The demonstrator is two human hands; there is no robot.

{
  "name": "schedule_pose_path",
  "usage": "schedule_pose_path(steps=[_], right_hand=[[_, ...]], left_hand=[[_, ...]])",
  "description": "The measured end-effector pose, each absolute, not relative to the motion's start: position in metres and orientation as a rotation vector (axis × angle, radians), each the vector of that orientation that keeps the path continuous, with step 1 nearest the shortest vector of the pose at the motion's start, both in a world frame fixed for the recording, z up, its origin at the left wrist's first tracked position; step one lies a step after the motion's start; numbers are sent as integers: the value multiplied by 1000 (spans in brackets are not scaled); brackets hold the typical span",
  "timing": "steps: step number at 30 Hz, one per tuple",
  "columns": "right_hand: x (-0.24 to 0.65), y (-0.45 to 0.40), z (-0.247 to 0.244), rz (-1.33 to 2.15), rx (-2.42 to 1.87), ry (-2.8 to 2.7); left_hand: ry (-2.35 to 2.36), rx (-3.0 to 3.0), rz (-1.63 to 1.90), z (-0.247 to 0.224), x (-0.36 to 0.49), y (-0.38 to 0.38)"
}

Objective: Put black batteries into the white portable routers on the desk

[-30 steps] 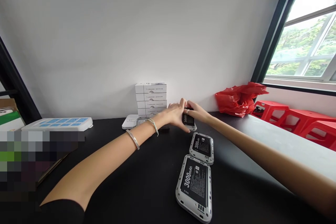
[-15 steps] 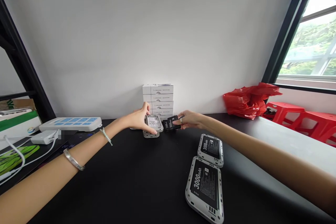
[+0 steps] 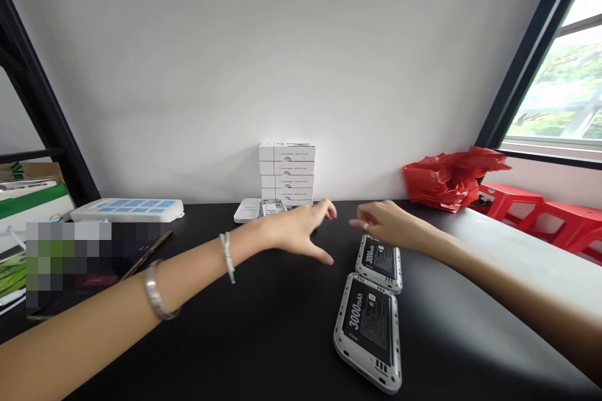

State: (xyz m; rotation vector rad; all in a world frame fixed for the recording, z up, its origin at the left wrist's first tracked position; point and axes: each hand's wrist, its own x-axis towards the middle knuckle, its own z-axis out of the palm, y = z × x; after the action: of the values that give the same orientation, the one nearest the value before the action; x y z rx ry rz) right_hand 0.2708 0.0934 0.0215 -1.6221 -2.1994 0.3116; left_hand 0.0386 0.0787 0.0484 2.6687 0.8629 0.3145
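Observation:
My left hand [image 3: 303,230] reaches across the middle of the table, thumb and fingers spread, with nothing between them. My right hand [image 3: 385,222] hovers at the far end of a white device casing [image 3: 397,269] with a black 3000mAh battery [image 3: 382,259] in it. The right fingers are loosely curled, and no object shows in them. Closer to me lies a second such casing [image 3: 343,351], also with a 3000mAh battery [image 3: 367,326]. Behind my left hand, a white device [image 3: 248,208] and an open casing [image 3: 273,207] sit side by side, partly hidden by the wrist.
Several white boxes [image 3: 294,169] are stacked against the wall. A white power strip [image 3: 126,208] and a dark, partly blurred screen device [image 3: 136,257] lie at the left. A red plastic bag [image 3: 442,178] is at the back right, near red stools [image 3: 512,200].
My left hand has let go of the white casing by the boxes and moved right. My right hand has left the loose black battery and moved right, over the far filled casing.

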Motion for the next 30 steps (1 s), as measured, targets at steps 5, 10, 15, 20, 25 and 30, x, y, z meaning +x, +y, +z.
schedule_pose_path(steps=[5, 10, 15, 20, 25, 30], right_hand=[[303, 58, 14, 229, -1736, -2371], [299, 66, 8, 277, -1697, -2336], [288, 90, 7, 464, -1648, -2323], [281, 85, 22, 523, -1492, -2264], [269, 79, 42, 874, -1117, -2016], [257, 127, 40, 1157, -1201, -1588]], left_hand=[[641, 2471, 154, 26, 85, 107], [659, 2358, 109, 16, 98, 115], [656, 2416, 324, 6, 100, 106], [778, 2585, 505, 10, 95, 105], [870, 2593, 661, 34, 66, 106], [1190, 2495, 602, 55, 3, 114]])
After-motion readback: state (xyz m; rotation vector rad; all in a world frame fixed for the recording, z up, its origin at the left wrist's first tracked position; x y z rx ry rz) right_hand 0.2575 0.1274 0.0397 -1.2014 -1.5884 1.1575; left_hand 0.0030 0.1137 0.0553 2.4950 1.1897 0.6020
